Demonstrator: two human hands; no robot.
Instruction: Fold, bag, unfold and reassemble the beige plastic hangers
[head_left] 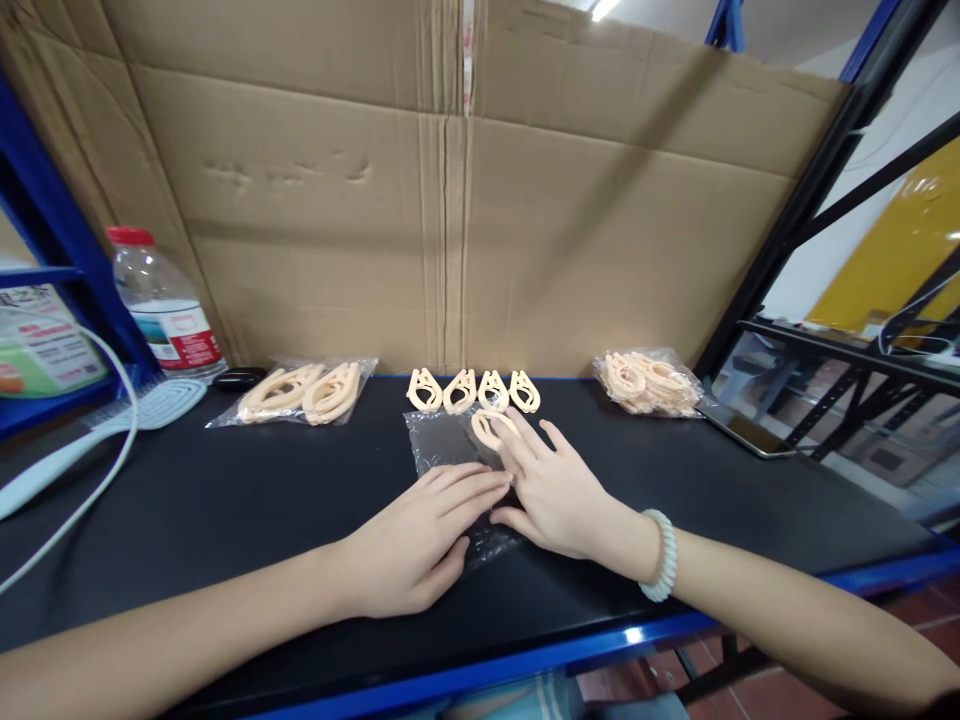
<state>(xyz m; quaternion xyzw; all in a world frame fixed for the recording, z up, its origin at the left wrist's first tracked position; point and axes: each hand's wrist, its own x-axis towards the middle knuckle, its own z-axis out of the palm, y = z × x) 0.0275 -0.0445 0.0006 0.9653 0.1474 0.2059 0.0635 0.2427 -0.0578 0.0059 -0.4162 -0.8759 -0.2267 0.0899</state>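
A clear plastic bag [435, 440] lies flat on the black table, with a cream folding hanger [486, 430] at its upper right, partly covered by fingers. My right hand [551, 490], wearing a pale beaded bracelet, rests over the bag and the hanger with its fingers spread. Flat on the bag's lower part is my left hand [420, 540], fingers stretched toward the right hand, their tips meeting it. Several more cream hangers [460, 391] stand in a row just behind the bag.
Bagged hangers [300, 392] lie at the back left, and another bagged pile [649, 382] at the back right beside a phone [746, 430]. A bottle [169, 305], a pale hairbrush [112, 425] and a white cable [124, 450] occupy the left. Cardboard [322, 200] walls the back.
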